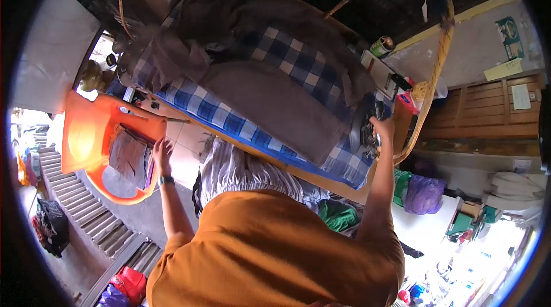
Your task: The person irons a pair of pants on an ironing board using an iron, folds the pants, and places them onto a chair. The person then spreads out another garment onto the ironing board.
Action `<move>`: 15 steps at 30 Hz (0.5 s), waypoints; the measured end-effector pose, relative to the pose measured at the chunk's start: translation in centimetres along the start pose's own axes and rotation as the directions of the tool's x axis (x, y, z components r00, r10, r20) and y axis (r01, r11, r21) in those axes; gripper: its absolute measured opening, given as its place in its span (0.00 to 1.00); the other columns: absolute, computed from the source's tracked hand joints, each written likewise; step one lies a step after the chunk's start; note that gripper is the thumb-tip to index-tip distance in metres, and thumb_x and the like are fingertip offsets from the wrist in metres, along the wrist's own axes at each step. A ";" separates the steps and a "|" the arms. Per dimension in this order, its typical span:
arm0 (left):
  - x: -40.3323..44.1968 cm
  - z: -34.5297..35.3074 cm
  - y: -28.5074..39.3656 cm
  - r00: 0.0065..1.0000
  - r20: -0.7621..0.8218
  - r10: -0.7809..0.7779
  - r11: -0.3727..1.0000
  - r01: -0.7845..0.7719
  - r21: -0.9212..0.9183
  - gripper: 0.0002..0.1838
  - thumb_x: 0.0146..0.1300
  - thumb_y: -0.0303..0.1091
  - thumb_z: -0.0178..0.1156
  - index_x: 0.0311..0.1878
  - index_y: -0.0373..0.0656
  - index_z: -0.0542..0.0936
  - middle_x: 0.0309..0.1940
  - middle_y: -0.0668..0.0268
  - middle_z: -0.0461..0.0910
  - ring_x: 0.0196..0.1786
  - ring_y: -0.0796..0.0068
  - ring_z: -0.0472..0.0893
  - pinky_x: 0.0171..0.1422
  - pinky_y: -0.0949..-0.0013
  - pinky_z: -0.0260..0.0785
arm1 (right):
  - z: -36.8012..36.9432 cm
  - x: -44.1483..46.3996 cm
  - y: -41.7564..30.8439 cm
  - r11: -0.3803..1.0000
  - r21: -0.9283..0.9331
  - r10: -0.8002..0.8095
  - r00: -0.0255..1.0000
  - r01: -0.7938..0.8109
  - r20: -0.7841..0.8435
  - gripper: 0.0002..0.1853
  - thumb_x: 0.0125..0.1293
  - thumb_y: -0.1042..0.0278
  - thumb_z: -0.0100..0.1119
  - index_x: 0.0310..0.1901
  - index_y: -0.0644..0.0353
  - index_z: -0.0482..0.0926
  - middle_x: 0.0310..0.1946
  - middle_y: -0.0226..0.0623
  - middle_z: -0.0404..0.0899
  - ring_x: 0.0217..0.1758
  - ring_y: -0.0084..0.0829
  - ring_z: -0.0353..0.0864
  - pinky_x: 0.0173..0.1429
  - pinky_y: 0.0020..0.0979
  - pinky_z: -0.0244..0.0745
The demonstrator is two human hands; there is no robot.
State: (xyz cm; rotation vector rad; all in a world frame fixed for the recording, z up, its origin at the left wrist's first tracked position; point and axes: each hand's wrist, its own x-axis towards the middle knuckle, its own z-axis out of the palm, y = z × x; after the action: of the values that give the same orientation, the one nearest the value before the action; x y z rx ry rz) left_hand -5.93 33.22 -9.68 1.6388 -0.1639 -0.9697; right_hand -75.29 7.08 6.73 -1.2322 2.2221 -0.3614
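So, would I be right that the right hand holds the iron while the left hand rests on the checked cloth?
Not quite: the head view shows the left hand off the checked cloth, by the orange chair. The right hand does hold the iron.

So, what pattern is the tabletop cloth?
The cloth is checked, blue and white; head view.

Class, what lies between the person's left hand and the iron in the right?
From the left hand to the iron, the head view shows pale floor, blue checked cloth, then dark fabric spread over that cloth.
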 end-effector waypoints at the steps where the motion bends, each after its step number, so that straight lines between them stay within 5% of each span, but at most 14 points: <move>1: 0.8 2.5 1.1 0.996 0.085 0.031 0.999 -0.029 -0.027 0.18 0.67 0.39 0.53 0.58 0.46 0.72 0.42 0.68 0.78 0.40 0.77 0.79 0.43 0.75 0.71 | 0.0 0.9 -0.9 0.999 0.018 0.029 0.998 -0.028 -0.048 0.20 0.47 0.55 0.66 0.19 0.68 0.75 0.14 0.41 0.76 0.14 0.35 0.76 0.24 0.38 0.72; 3: 2.8 6.8 3.0 0.976 0.201 0.084 0.995 -0.070 -0.073 0.19 0.68 0.39 0.52 0.59 0.43 0.70 0.46 0.65 0.77 0.43 0.74 0.79 0.47 0.73 0.72 | 0.2 0.1 -2.2 0.997 0.055 0.058 0.994 -0.053 -0.093 0.22 0.47 0.53 0.68 0.22 0.69 0.74 0.18 0.42 0.76 0.18 0.37 0.78 0.26 0.40 0.73; 4: 3.8 8.7 3.9 0.967 0.231 0.103 0.992 -0.082 -0.096 0.20 0.69 0.39 0.51 0.60 0.42 0.69 0.49 0.62 0.77 0.45 0.72 0.79 0.50 0.72 0.72 | 0.4 -1.1 -3.4 0.915 -0.382 -0.307 0.835 0.127 -0.456 0.23 0.51 0.51 0.66 0.30 0.67 0.75 0.24 0.43 0.77 0.26 0.40 0.78 0.32 0.43 0.71; 5: 4.7 10.3 4.9 0.974 0.209 0.087 0.983 -0.050 -0.177 0.21 0.69 0.40 0.51 0.61 0.40 0.67 0.52 0.59 0.75 0.48 0.69 0.78 0.52 0.70 0.72 | 1.0 -2.2 -4.5 0.639 -0.766 -0.697 0.471 0.067 -0.541 0.24 0.55 0.49 0.65 0.37 0.66 0.76 0.31 0.45 0.77 0.34 0.43 0.77 0.37 0.46 0.70; 7: 8.7 11.7 5.5 0.977 0.200 0.075 0.930 0.004 -0.369 0.26 0.69 0.44 0.51 0.63 0.37 0.63 0.56 0.52 0.71 0.54 0.62 0.76 0.59 0.65 0.70 | 4.0 -5.5 -4.6 0.771 -0.628 -0.574 0.541 0.106 -0.615 0.24 0.60 0.44 0.58 0.40 0.61 0.76 0.37 0.45 0.75 0.43 0.47 0.73 0.42 0.48 0.67; 8: 9.7 12.3 6.3 0.987 0.153 0.053 0.872 0.029 -0.489 0.26 0.69 0.46 0.52 0.62 0.39 0.64 0.56 0.52 0.71 0.54 0.62 0.76 0.57 0.65 0.72 | 6.4 -7.0 -3.9 0.821 -0.570 -0.378 0.715 -0.035 -0.588 0.27 0.64 0.41 0.50 0.43 0.63 0.76 0.36 0.46 0.75 0.44 0.50 0.73 0.48 0.49 0.67; 9: 11.1 12.5 7.1 0.990 0.141 0.032 0.840 0.049 -0.540 0.27 0.68 0.49 0.52 0.62 0.40 0.65 0.57 0.53 0.71 0.54 0.63 0.76 0.56 0.64 0.73 | 10.6 -6.6 0.4 0.797 -0.603 -0.383 0.749 -0.028 -0.541 0.33 0.66 0.37 0.42 0.47 0.66 0.75 0.41 0.49 0.76 0.48 0.52 0.74 0.54 0.50 0.67; 10: 12.4 12.8 7.9 0.991 0.134 0.006 0.806 0.074 -0.587 0.29 0.67 0.52 0.53 0.61 0.41 0.65 0.57 0.54 0.71 0.55 0.63 0.76 0.55 0.63 0.74 | 12.5 -9.6 -0.3 0.740 -0.652 -0.021 0.963 -0.165 -0.268 0.36 0.66 0.36 0.40 0.50 0.70 0.73 0.49 0.53 0.75 0.53 0.54 0.72 0.59 0.49 0.67; 13: 13.8 13.4 11.5 0.958 0.273 0.084 0.822 0.088 -0.563 0.31 0.63 0.60 0.53 0.60 0.47 0.68 0.53 0.62 0.74 0.48 0.66 0.79 0.49 0.67 0.75 | 16.5 -12.9 -0.9 0.858 -0.446 0.083 0.926 -0.253 -0.367 0.34 0.67 0.40 0.44 0.50 0.73 0.72 0.52 0.58 0.73 0.58 0.54 0.70 0.60 0.45 0.65; 15: 14.1 13.6 14.0 0.987 0.156 -0.050 0.858 0.123 -0.499 0.30 0.62 0.61 0.53 0.59 0.51 0.69 0.50 0.66 0.75 0.45 0.68 0.78 0.46 0.69 0.74 | 16.0 -12.1 0.6 0.976 0.108 -0.134 0.909 0.190 -0.395 0.31 0.65 0.47 0.52 0.51 0.75 0.70 0.48 0.59 0.75 0.55 0.54 0.72 0.60 0.42 0.65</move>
State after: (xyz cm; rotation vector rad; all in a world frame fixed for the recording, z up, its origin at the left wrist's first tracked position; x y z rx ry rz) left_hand -0.48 10.38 -4.48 1.0985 0.0742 -1.0866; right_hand -61.16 18.17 -2.18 -1.3636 2.3659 -0.8849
